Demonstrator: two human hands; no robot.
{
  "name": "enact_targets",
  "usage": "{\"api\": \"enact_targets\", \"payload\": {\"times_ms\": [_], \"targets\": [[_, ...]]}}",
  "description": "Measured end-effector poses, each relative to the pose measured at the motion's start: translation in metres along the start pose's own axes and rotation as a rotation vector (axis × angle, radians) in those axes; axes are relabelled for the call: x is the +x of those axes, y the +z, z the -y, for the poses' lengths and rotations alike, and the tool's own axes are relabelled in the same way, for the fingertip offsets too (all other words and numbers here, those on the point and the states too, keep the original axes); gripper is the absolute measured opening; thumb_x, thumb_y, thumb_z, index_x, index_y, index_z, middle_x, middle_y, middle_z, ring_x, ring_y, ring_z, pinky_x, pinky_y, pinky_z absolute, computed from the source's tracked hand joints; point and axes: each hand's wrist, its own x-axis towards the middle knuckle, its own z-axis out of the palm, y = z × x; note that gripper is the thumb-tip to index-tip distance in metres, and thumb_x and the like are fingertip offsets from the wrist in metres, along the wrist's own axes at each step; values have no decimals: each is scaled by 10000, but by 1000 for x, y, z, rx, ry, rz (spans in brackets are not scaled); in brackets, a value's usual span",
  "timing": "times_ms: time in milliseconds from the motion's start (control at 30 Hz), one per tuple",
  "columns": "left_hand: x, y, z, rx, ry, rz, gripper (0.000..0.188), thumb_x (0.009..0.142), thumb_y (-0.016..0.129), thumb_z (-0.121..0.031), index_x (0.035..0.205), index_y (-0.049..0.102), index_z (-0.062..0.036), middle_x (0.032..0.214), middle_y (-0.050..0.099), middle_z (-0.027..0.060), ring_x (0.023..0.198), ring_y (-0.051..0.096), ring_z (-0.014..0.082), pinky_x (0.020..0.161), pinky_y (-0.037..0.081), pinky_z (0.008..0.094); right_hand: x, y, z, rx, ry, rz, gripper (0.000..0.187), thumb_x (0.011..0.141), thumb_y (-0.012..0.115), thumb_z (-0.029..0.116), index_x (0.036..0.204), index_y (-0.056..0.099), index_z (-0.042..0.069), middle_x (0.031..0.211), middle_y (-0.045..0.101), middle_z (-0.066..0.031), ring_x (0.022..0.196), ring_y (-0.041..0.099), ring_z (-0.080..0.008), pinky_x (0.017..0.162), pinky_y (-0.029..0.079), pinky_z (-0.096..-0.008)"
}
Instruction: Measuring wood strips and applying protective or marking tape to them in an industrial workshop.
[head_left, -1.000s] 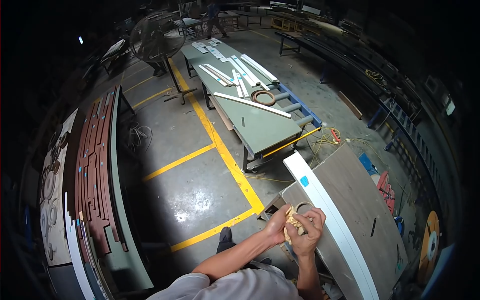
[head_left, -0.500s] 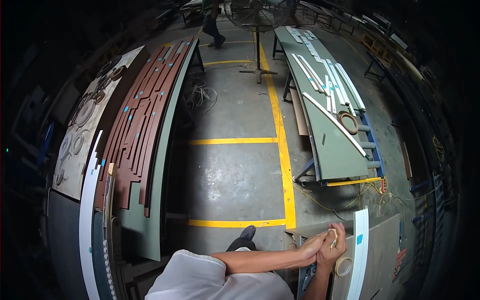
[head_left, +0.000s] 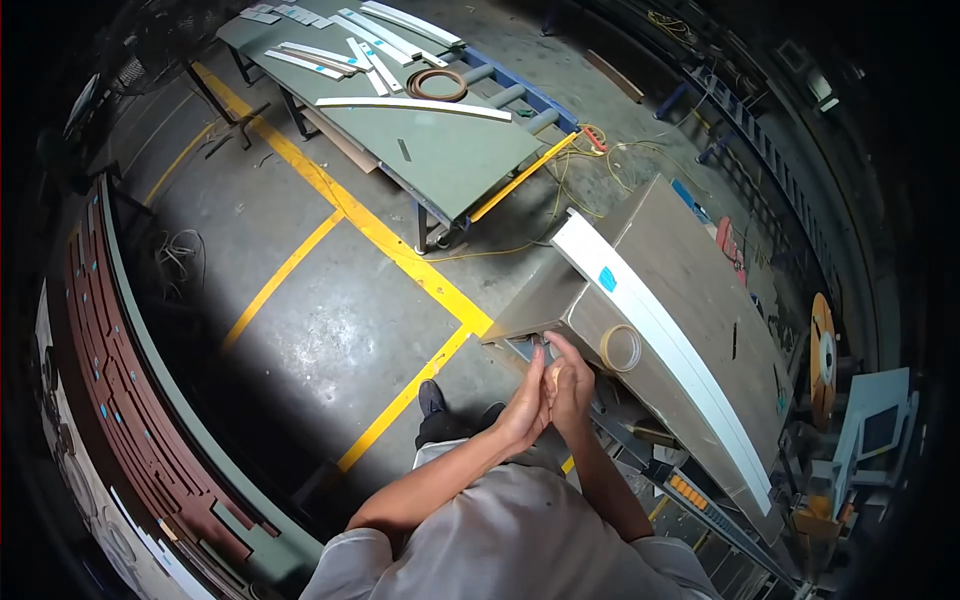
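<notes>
My left hand (head_left: 525, 406) and my right hand (head_left: 573, 390) are pressed together in front of my body, beside the near edge of a grey-brown workbench (head_left: 690, 270). Their fingers are closed around each other. A small pale bit shows between them, too hidden to name. Just right of my right hand, a roll of tan tape (head_left: 620, 348) lies on the bench. Past the roll, a long white curved strip (head_left: 655, 340) stretches along the benchtop, with a teal piece of tape (head_left: 608, 278) near its far end.
A green table (head_left: 450, 170) ahead carries white strips and a brown coiled ring (head_left: 436, 85). At left, a rack of reddish-brown strips (head_left: 120, 370) stands beside yellow floor lines (head_left: 400, 260). Cables trail over the floor by the roller frame (head_left: 545, 120).
My view has swung to the right, bringing the bench and white strip nearer the middle. My hands stay together; the pale bit between them shows less now.
</notes>
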Motion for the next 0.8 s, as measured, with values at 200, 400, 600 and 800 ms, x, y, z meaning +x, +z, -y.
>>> {"api": "enact_targets", "payload": {"times_ms": [200,400,600,800], "targets": [[21,-18,-11,-151,-19,-160,666,1026,436,-655,1289,568,-57,1107,628,81,1000,624,169,866,535,319,-23,18,20,-612,-188,179,1317,731,606,864,1552,243,-100,1605,244,-330,1501,218,-499,1193,164,-603],[18,-47,14,379,117,-302,598,1094,373,-523,1013,677,-15,650,619,27,486,501,107,484,438,270,-41,13,20,-1064,-188,283,1355,599,679,876,1538,345,-41,1611,237,-333,1467,265,-529,1178,152,-653],[-14,-162,31,465,411,-709,503,1106,371,-460,993,633,-46,534,495,27,424,443,131,433,355,288,-52,-12,6,-740,-248,267,933,755,829,450,1458,464,-42,1550,380,-304,1363,432,-494,1126,350,-545],[-92,-174,67,90,297,-868,685,1020,298,-719,1001,547,-81,623,511,36,496,475,144,454,352,273,-64,-60,-1,-600,-191,352,479,771,827,134,1192,669,-28,1223,678,-188,1133,645,-353,990,495,-408]]}}
